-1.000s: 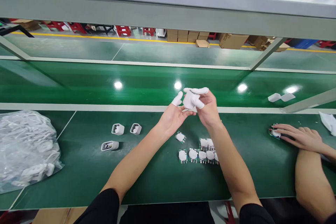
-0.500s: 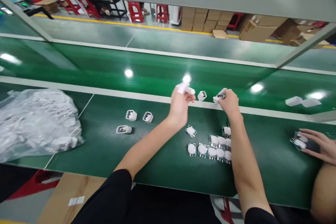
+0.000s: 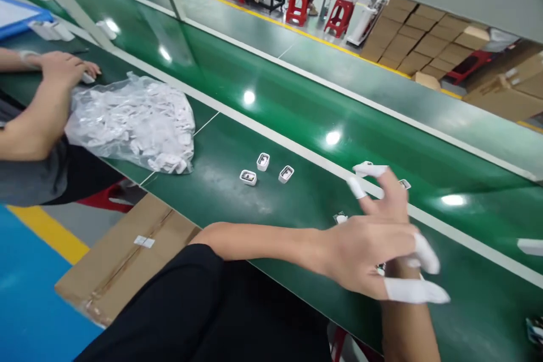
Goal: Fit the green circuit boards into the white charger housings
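Note:
My left hand [image 3: 369, 254] crosses over my right forearm, its thumb and fingers apart and white covers on the fingertips. It holds nothing I can see. Beyond it, my right hand [image 3: 388, 195] has thumb and forefinger spread, also with white fingertip covers. A white housing [image 3: 363, 165] is right behind its forefinger; whether they touch is unclear. Another white housing [image 3: 405, 184] stands just right of that hand, partly hidden. A small circuit board with a white disc [image 3: 341, 219] lies left of my hands; other boards are mostly covered by my left hand and arm.
Three white housings [image 3: 263, 162] stand on the green table left of centre. A clear bag of white plastic parts [image 3: 139, 124] lies farther left, beside a co-worker's hands [image 3: 63, 70]. A cardboard box [image 3: 131, 254] sits below the table edge. A white ledge strip [image 3: 305, 153] runs along the table.
The view has swung left, bringing in a co-worker. My left hand has moved from the ledge to over my right forearm. My right hand has come off the housing it held.

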Action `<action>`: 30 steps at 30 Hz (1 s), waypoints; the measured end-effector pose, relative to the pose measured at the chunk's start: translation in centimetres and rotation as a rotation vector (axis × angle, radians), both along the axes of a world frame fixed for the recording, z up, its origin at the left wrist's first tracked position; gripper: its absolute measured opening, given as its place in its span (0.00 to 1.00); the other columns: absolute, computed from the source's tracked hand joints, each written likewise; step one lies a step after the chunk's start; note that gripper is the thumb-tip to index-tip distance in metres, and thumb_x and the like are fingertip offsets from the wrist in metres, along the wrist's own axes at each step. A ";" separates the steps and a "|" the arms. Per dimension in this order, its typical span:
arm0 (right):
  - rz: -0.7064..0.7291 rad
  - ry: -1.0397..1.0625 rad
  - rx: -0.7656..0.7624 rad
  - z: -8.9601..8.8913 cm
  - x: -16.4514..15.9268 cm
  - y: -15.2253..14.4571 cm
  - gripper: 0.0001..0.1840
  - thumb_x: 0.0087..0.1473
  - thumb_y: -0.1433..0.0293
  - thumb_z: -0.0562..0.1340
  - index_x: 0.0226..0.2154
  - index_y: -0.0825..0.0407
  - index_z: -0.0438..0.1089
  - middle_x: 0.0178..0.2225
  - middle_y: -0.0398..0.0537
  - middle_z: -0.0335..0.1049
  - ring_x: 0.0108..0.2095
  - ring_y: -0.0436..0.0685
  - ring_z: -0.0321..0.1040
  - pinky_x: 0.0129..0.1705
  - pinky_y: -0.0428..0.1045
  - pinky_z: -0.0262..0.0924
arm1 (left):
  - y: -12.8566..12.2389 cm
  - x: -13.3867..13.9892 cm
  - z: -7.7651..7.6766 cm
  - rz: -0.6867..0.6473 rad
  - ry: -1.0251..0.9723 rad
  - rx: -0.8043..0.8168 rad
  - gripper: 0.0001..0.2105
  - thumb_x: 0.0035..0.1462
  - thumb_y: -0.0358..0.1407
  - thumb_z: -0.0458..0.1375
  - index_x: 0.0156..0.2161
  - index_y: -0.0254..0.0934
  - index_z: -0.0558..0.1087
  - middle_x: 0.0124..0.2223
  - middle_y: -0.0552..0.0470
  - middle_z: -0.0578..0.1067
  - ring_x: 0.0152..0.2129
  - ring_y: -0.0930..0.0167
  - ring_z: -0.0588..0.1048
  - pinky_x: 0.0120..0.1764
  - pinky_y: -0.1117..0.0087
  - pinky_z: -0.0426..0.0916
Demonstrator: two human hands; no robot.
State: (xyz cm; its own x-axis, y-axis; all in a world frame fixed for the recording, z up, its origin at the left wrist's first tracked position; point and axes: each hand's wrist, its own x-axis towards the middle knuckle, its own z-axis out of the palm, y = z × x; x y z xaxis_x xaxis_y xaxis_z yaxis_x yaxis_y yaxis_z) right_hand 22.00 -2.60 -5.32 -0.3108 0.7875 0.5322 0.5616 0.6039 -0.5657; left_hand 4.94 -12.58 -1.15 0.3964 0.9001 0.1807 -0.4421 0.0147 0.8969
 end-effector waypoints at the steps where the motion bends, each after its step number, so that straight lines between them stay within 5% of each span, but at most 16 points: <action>1: 0.099 -0.034 -0.097 -0.4 -2.3 -0.5 0.18 0.61 0.54 0.72 0.54 0.33 0.78 0.48 0.51 0.82 0.48 0.69 0.80 0.50 0.66 0.74 | -0.5 -1.8 -1.0 0.010 0.064 0.132 0.07 0.54 0.36 0.75 0.35 0.52 0.84 0.38 0.46 0.81 0.41 0.54 0.83 0.56 0.51 0.77; 2: 0.162 -0.071 -0.158 -0.9 -4.6 -0.9 0.18 0.66 0.56 0.69 0.56 0.37 0.77 0.52 0.52 0.81 0.52 0.69 0.80 0.53 0.67 0.75 | -1.0 -3.8 -2.2 0.031 0.147 0.263 0.03 0.58 0.36 0.72 0.35 0.50 0.84 0.38 0.45 0.81 0.41 0.54 0.82 0.58 0.49 0.75; 4: 0.248 -0.143 -0.204 -2.0 -8.9 -1.2 0.16 0.70 0.58 0.65 0.56 0.43 0.76 0.54 0.54 0.80 0.55 0.69 0.78 0.57 0.68 0.74 | -2.3 -8.2 -5.1 0.231 0.299 0.278 0.03 0.58 0.38 0.73 0.34 0.47 0.84 0.36 0.45 0.82 0.37 0.57 0.80 0.57 0.49 0.74; 7: 0.311 -0.299 -0.172 -3.1 -14.5 -0.3 0.17 0.71 0.61 0.64 0.59 0.48 0.74 0.56 0.57 0.78 0.57 0.71 0.76 0.60 0.68 0.70 | -6.0 -14.4 -9.6 0.662 0.384 -0.009 0.07 0.54 0.35 0.76 0.35 0.42 0.83 0.37 0.46 0.81 0.38 0.61 0.78 0.54 0.58 0.73; 9: 0.317 -0.445 -0.153 -3.5 -17.6 0.7 0.21 0.70 0.63 0.64 0.62 0.50 0.72 0.58 0.61 0.77 0.59 0.73 0.74 0.61 0.68 0.68 | -9.2 -17.3 -12.1 0.845 0.455 -0.106 0.06 0.60 0.37 0.73 0.38 0.40 0.81 0.38 0.48 0.78 0.38 0.64 0.76 0.50 0.62 0.72; 14: 0.337 -0.611 -0.220 -3.9 -22.2 3.0 0.21 0.66 0.67 0.67 0.61 0.51 0.73 0.53 0.59 0.79 0.54 0.72 0.77 0.58 0.64 0.67 | -14.5 -20.3 -14.7 0.945 0.656 -0.105 0.06 0.75 0.40 0.60 0.48 0.40 0.74 0.42 0.52 0.74 0.39 0.69 0.75 0.48 0.65 0.72; 19: 0.395 -0.414 -0.210 -1.6 -21.4 2.5 0.21 0.65 0.66 0.70 0.59 0.47 0.74 0.48 0.50 0.82 0.50 0.66 0.80 0.58 0.63 0.70 | -10.6 -22.3 -11.1 0.937 0.878 0.181 0.09 0.75 0.40 0.61 0.54 0.41 0.70 0.49 0.48 0.75 0.45 0.66 0.77 0.50 0.60 0.77; 23: 0.478 -0.056 -0.257 2.3 -17.8 -0.2 0.27 0.62 0.65 0.75 0.62 0.42 0.74 0.58 0.50 0.80 0.58 0.66 0.78 0.62 0.63 0.72 | -3.2 -23.3 -5.1 0.718 1.113 0.517 0.42 0.66 0.48 0.71 0.74 0.37 0.54 0.69 0.28 0.66 0.66 0.47 0.72 0.62 0.40 0.76; 25: 0.440 0.065 -0.244 3.8 -15.6 -1.6 0.30 0.59 0.65 0.78 0.62 0.41 0.74 0.59 0.50 0.80 0.60 0.66 0.77 0.64 0.63 0.73 | 0.2 -22.6 -1.9 0.555 1.148 0.725 0.38 0.71 0.46 0.67 0.74 0.34 0.53 0.69 0.27 0.68 0.67 0.45 0.71 0.64 0.39 0.75; 28: 0.303 0.240 -0.115 5.1 -12.8 -3.2 0.32 0.56 0.65 0.80 0.61 0.41 0.73 0.58 0.51 0.78 0.59 0.66 0.77 0.65 0.64 0.72 | 3.7 -20.1 2.2 0.294 1.131 0.940 0.23 0.78 0.38 0.57 0.70 0.33 0.57 0.60 0.35 0.77 0.58 0.52 0.80 0.56 0.51 0.80; 30: 0.212 0.346 -0.003 5.6 -11.4 -3.7 0.27 0.59 0.62 0.78 0.58 0.43 0.74 0.58 0.54 0.76 0.58 0.68 0.76 0.63 0.66 0.70 | 5.2 -18.2 4.0 0.261 1.128 1.027 0.17 0.80 0.40 0.54 0.65 0.32 0.62 0.54 0.38 0.79 0.51 0.55 0.83 0.49 0.55 0.80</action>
